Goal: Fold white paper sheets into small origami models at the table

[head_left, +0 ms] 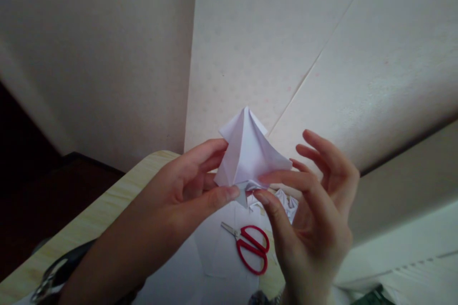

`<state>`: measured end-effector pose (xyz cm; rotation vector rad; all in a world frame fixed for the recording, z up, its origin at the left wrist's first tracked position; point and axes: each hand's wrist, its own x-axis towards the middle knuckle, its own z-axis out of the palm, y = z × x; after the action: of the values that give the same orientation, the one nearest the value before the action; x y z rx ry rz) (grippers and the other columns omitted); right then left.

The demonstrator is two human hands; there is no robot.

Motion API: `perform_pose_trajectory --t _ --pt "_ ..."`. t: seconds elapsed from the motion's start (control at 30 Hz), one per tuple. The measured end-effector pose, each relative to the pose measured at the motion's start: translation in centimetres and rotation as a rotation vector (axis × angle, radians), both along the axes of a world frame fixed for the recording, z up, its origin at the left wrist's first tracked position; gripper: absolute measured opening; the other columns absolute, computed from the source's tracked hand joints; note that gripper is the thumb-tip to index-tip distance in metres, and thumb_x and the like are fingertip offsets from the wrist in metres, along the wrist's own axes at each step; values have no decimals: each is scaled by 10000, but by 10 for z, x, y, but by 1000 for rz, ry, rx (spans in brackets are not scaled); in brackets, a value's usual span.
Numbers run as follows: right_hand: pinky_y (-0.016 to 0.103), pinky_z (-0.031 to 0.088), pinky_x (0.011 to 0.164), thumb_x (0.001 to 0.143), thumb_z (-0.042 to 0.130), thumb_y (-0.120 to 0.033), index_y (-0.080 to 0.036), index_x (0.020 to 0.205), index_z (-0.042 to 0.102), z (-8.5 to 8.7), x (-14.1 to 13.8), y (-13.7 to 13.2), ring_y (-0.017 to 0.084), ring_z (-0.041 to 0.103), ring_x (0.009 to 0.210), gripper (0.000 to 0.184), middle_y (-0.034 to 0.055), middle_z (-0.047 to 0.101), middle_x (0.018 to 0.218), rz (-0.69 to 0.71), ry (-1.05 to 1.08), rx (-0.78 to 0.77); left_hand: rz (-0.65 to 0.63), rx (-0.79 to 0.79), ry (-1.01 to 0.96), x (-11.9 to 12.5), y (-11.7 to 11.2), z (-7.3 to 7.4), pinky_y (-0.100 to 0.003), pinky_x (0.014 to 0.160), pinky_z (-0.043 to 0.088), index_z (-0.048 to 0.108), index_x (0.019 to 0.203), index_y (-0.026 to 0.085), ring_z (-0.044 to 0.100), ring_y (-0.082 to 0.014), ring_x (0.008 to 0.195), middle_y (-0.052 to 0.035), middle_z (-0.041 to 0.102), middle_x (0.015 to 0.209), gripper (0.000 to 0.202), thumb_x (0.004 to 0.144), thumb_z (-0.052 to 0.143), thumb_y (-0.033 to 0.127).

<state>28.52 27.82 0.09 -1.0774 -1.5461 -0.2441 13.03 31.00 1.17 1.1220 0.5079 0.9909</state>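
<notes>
A folded piece of white paper [246,152], pleated to a peak at the top, is held up between both hands above the table. My left hand [195,181] grips its left side, the thumb at the lower edge and the fingers partly behind it. At the lower right, the index finger and thumb of my right hand [318,200] pinch the bottom edge, while the other fingers are spread apart. Below the paper lie scissors [252,248] with red handles, their blades pointing up and left.
White paper sheets [214,252] lie on the light wooden table [143,176]. Small folded white paper pieces [286,202] rest behind my right hand. A dark object with a metal part [59,269] sits at the lower left. White walls [243,33] close off the far side.
</notes>
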Motion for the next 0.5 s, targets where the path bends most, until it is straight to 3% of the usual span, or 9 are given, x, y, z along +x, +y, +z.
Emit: perform_pose_trajectory --t 0.3,0.5 --pt "477 453 930 832 620 -220 -241 889 655 -1 2 -4 267 482 1178 70 37 467 1324 70 8 20 -15 -23 -21 2 0 4 -217 665 542 555 1168 237 689 -222 920 -9 719 1004 469 730 644 95" --pt "466 468 932 780 651 -137 -247 934 621 0 1 0 256 501 1165 191 56 488 1297 67 -21 15 131 -52 83 1 0 2 -249 718 554 545 1172 224 659 -254 996 -34 695 1066 547 661 705 115"
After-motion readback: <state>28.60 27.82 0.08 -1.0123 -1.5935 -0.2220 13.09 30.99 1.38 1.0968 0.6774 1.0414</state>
